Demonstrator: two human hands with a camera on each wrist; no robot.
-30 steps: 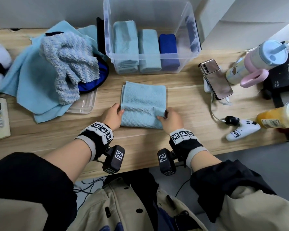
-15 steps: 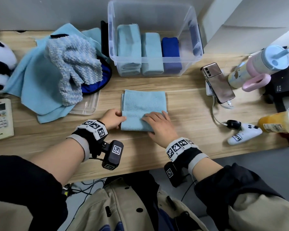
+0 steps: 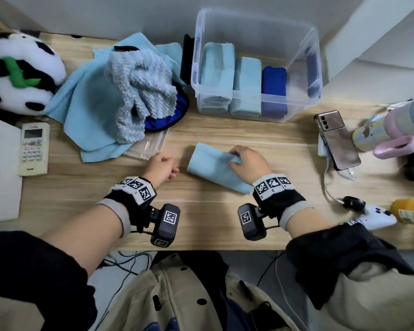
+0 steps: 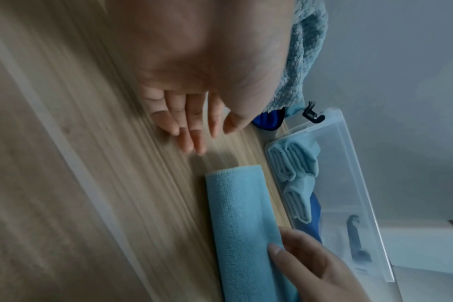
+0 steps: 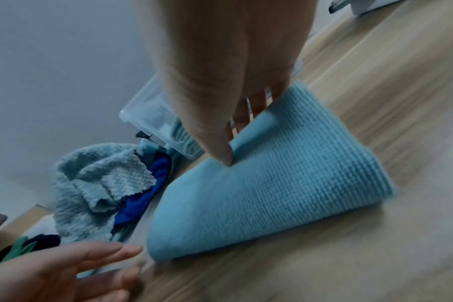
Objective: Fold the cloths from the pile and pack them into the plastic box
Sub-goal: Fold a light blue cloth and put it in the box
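Observation:
A folded light-blue cloth [image 3: 212,167] [image 4: 243,224] [image 5: 272,194] lies on the wooden table in front of the clear plastic box [image 3: 256,27] [image 4: 354,183]. My right hand [image 3: 245,161] [image 5: 228,126] pinches the cloth's far right part between thumb and fingers. My left hand [image 3: 164,163] [image 4: 194,130] hovers just left of the cloth, fingers relaxed, holding nothing. Three folded cloths, two light blue [image 3: 216,75] and one dark blue [image 3: 274,88], stand in the box. The pile [image 3: 120,91] [image 5: 98,188] of unfolded cloths lies at the left.
A remote [image 3: 34,149] and a plush panda [image 3: 17,72] sit far left. On the right are a phone [image 3: 336,139] with its cable, a tumbler [image 3: 392,130], a small white controller [image 3: 373,218] and a yellow bottle [image 3: 409,211]. A clear lid [image 3: 148,146] lies under the pile.
The cloth went from a wide square to a narrower folded strip. My left hand let go and drew back to the left. My right hand moved from pressing flat to pinching the cloth.

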